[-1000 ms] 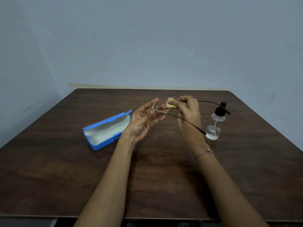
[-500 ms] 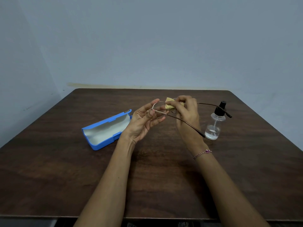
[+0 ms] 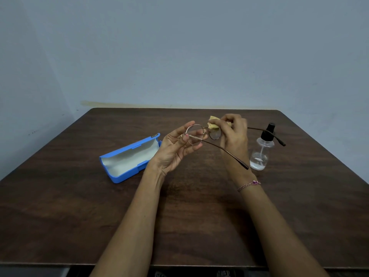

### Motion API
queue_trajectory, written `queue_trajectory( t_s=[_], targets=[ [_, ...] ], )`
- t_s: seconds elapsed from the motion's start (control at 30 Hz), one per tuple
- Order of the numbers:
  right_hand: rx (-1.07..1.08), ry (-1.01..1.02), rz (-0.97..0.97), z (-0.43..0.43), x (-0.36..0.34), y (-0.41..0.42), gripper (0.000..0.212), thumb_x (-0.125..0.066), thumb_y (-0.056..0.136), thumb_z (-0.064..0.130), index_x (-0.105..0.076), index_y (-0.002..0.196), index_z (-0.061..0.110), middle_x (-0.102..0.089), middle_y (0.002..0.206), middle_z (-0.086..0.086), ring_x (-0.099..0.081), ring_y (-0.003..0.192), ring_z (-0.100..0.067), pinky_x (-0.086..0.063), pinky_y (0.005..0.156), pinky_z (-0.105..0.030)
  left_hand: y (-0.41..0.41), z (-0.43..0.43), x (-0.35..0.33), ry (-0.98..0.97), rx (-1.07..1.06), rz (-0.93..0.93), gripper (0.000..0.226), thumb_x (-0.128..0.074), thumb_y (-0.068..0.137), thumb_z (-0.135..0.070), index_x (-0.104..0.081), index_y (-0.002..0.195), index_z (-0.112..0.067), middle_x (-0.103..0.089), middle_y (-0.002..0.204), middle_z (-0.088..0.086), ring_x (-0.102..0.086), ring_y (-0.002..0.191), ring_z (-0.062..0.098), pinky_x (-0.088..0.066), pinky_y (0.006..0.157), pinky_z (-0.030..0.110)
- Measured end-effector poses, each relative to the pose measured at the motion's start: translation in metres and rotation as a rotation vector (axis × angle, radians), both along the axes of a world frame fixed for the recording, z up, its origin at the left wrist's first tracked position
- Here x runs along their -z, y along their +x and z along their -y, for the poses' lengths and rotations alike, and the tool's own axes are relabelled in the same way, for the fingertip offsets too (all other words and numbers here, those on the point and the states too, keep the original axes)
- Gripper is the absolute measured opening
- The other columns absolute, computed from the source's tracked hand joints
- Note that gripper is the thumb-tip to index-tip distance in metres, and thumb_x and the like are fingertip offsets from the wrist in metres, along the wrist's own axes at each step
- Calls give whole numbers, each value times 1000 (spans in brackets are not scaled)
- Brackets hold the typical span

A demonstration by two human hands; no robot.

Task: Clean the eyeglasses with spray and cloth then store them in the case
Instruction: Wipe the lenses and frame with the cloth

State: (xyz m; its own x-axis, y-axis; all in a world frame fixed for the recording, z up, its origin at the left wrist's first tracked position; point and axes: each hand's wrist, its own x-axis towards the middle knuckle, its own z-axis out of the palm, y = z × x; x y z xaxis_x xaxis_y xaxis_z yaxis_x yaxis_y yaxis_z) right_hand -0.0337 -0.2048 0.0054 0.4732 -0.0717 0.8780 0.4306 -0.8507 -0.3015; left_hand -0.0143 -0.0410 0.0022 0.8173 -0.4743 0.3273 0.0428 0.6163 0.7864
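Observation:
Round thin-rimmed eyeglasses are held above the middle of the table with both temples unfolded toward me and to the right. My left hand pinches the frame at the left hinge, palm up. My right hand pinches a small yellow cloth against the upper edge of the right lens. A clear spray bottle with a black pump top stands on the table just right of my right hand. The blue eyeglass case lies open to the left, its pale lining showing.
The dark wooden table fills the lower view, with its near edge at the bottom of the frame. A plain grey-blue wall rises behind its far edge. A thin bracelet circles my right wrist.
The glasses and both hands have shifted slightly. The cloth under my right fingers has moved a little along the right lens. The case has stayed in place.

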Motion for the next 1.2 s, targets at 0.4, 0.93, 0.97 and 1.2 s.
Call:
queue_trajectory(
  t_s=[0.4, 0.93, 0.97, 1.2],
  targets=[
    [-19, -38, 3, -4, 2, 2, 34, -44, 84, -1, -66, 109, 3, -54, 105, -17, -40, 98, -18, -31, 85, -11, -2, -1, -2, 11, 3, 22, 42, -82, 59, -28, -74, 100, -25, -72, 102, 8, -69, 95, 23, -57, 69, 25],
    [-81, -125, 48, -4, 2, -3, 28, -49, 89, 8, -65, 111, 2, -50, 104, -4, -47, 94, -16, -45, 77, -19, -2, -3, -5, 14, 10, 24, 47, -88, 51, -32, -75, 96, -27, -73, 100, 5, -70, 92, 21, -58, 70, 25],
    [-38, -123, 42, -3, 2, -1, 27, -52, 87, 5, -65, 110, 1, -53, 103, -8, -46, 94, -16, -47, 76, -21, -2, -3, -5, 22, 12, 26, 47, -88, 52, -32, -75, 96, -27, -73, 100, 6, -70, 92, 22, -58, 70, 25],
    [21, -120, -15, -6, 4, -1, 37, -61, 82, -9, -61, 118, -1, -56, 108, -18, -47, 101, -22, -49, 83, -25, 2, -1, -5, -18, -50, 4, 50, -90, 46, -38, -75, 92, -27, -73, 98, 7, -71, 90, 23, -58, 66, 24]
  ],
)
